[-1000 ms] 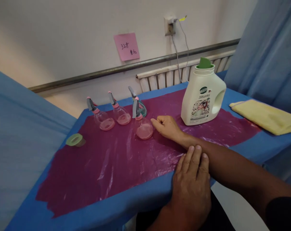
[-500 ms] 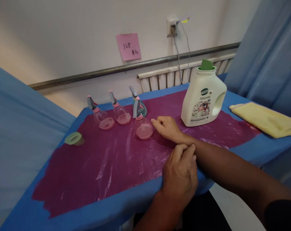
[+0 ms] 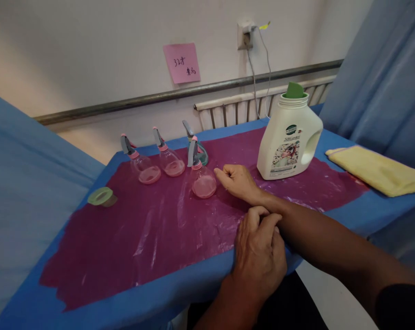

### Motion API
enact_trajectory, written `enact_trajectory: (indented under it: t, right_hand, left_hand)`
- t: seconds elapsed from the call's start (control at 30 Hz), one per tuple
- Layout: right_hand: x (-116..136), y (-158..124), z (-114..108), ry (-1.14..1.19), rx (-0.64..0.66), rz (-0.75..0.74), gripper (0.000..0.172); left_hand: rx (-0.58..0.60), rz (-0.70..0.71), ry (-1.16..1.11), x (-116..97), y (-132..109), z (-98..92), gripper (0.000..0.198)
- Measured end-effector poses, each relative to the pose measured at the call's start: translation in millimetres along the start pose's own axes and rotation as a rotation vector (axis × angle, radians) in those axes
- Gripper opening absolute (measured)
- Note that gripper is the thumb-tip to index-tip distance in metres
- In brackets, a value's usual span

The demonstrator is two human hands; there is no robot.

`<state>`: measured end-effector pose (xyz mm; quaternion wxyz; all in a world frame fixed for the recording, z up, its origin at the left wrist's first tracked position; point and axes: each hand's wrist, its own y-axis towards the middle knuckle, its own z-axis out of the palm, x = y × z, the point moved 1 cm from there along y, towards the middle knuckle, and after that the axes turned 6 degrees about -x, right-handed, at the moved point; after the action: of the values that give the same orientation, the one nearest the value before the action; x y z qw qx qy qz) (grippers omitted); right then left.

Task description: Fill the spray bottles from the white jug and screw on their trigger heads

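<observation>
My right hand [image 3: 237, 183] rests on the purple plastic sheet [image 3: 180, 229], curled into a loose fist with nothing visible in it. Just left of it stands a clear spray bottle [image 3: 204, 185] with pink liquid and a grey trigger. My left hand [image 3: 260, 247] is at the table's front edge, its fingers bent and closed, and its fingertips touch my right forearm near the wrist. Two more pink spray bottles [image 3: 149, 174] [image 3: 173, 166] stand farther left. A spray bottle with teal liquid [image 3: 202, 156] is partly hidden behind the nearest pink one.
A cream detergent jug [image 3: 286, 142] with a green piece in its mouth stands right of my hands. At the far right lies a folded yellow cloth [image 3: 375, 169]. A small green-rimmed cup [image 3: 102, 197] sits left. Blue curtains [image 3: 29, 197] flank the table; a rail [image 3: 139, 101] runs along the wall.
My left hand has shifted slightly to the right and down against my right forearm. My right hand keeps its fist in place. The whole view has tilted a little; the bottles stand as before.
</observation>
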<state>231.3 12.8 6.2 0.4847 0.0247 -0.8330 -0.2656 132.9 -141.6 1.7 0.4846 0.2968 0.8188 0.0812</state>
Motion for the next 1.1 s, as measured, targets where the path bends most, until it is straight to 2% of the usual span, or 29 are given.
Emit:
enact_trajectory:
  t: [0.23, 0.4, 0.47, 0.67, 0.9, 1.1]
  right_hand:
    - [2.5, -0.5, 0.4, 0.012, -0.011, 0.004, 0.056]
    - [1.9, 0.3, -0.9, -0.002, 0.000, 0.000, 0.054]
    - [1.3, 0.5, -1.6, -0.014, 0.006, 0.001, 0.054]
    - [1.0, -0.1, -2.0, -0.031, -0.015, -0.003, 0.054]
    - [2.2, -1.2, -0.8, -0.029, -0.014, 0.004, 0.054]
    - [3.5, -2.6, -1.0, -0.019, -0.008, -0.010, 0.054]
  left_hand:
    - [-0.072, 0.039, -0.041, 4.4, -6.0, 0.3, 0.029]
    - [-0.018, 0.010, -0.035, 3.8, -6.0, -1.7, 0.052]
    - [0.015, 0.014, -0.020, 3.9, -5.0, -1.6, 0.053]
    - [0.049, 0.005, -0.021, 3.1, -1.8, -1.7, 0.046]
    - [0.011, 0.016, -0.006, 2.0, -5.9, -2.7, 0.031]
    - [0.040, 0.010, 0.001, 2.0, -7.7, -2.9, 0.061]
